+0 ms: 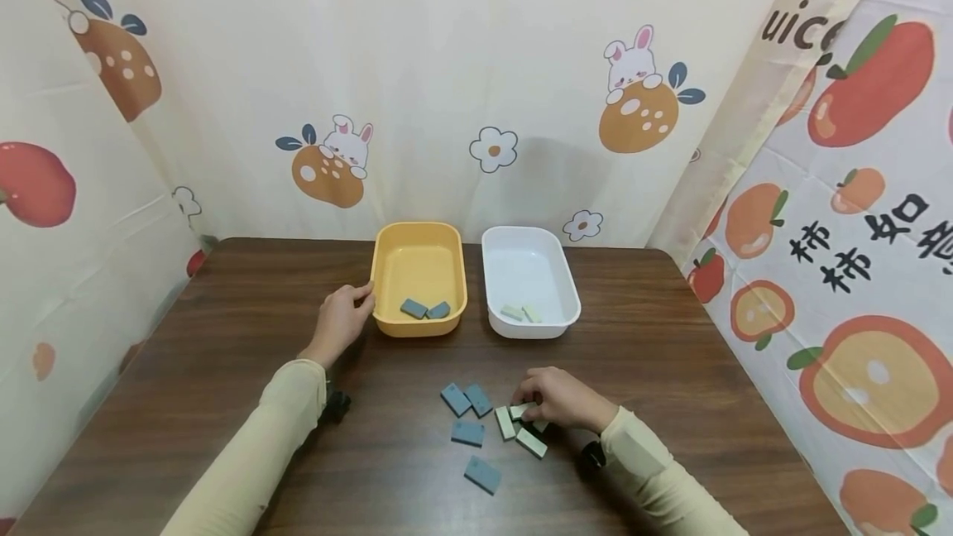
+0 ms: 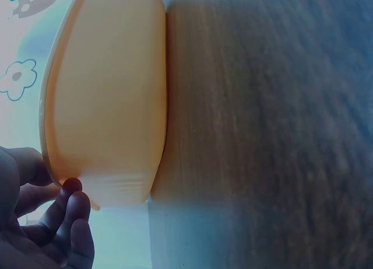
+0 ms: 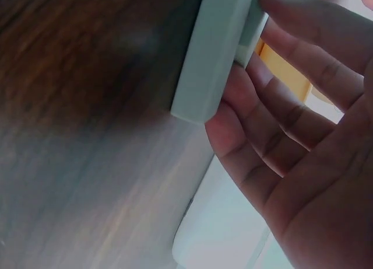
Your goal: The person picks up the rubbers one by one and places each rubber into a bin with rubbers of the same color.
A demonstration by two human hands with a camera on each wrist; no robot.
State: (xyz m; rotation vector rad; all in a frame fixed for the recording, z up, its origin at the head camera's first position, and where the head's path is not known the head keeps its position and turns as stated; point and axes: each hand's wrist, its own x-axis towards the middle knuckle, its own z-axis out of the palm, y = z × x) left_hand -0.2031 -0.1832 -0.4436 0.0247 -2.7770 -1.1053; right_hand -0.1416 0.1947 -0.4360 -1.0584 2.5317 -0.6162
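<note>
My left hand (image 1: 343,323) pinches the left rim of the yellow bin (image 1: 377,278); in the left wrist view, thumb and fingers (image 2: 71,186) meet at its edge. Two blue-grey tiles lie in that bin. On the table my right hand (image 1: 562,398) is over a small group of pale green tiles, thumb and fingers pinching one tile (image 1: 519,411). Other pale green tiles, one on the left (image 1: 505,423) and one in front (image 1: 532,443), lie close by. In the right wrist view a pale green tile (image 3: 213,59) stands large before the fingertips, partly covering the pinched one.
Several blue-grey tiles (image 1: 467,433) lie left of the pale green group. A white bin (image 1: 572,304) stands right of the yellow one with two pale green tiles inside. Both bins sit at the far side of the brown table (image 1: 640,329), near a printed curtain (image 1: 447,64).
</note>
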